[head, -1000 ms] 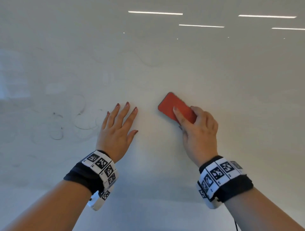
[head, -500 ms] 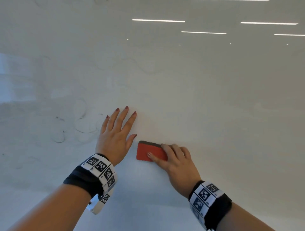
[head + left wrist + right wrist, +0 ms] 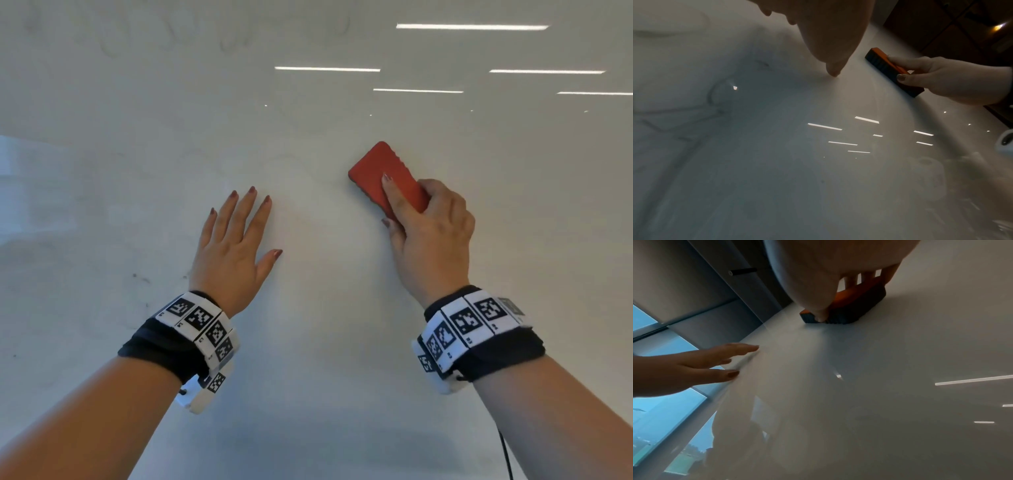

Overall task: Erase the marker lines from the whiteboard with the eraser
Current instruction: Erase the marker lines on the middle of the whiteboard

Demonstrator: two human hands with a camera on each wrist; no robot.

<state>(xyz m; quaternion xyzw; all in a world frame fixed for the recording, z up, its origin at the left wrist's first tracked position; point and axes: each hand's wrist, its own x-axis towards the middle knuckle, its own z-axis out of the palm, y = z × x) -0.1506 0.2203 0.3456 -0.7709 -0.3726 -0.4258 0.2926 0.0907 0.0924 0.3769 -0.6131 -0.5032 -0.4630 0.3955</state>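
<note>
The whiteboard (image 3: 325, 342) fills the head view. My right hand (image 3: 431, 233) grips the red eraser (image 3: 380, 168), thumb on one long side and fingers on the other, and holds its dark felt flat on the board up and right of centre. The eraser (image 3: 882, 64) also shows in the left wrist view and, with its felt edge, as the eraser (image 3: 851, 308) in the right wrist view. My left hand (image 3: 236, 240) lies flat on the board, fingers straight and spread. Faint marker lines (image 3: 715, 97) and small dark specks (image 3: 142, 277) remain left of the left hand.
Ceiling lights reflect as bright bars (image 3: 472, 26) on the glossy board at the upper right. Faint smudged traces (image 3: 171, 37) sit near the top left. The board's left edge and a window (image 3: 663, 402) show in the right wrist view.
The right hand has swept the eraser from beside the left thumb up and to the right. The left hand stays flat on the board. The view has shifted, so the faint loops sit lower left.
</note>
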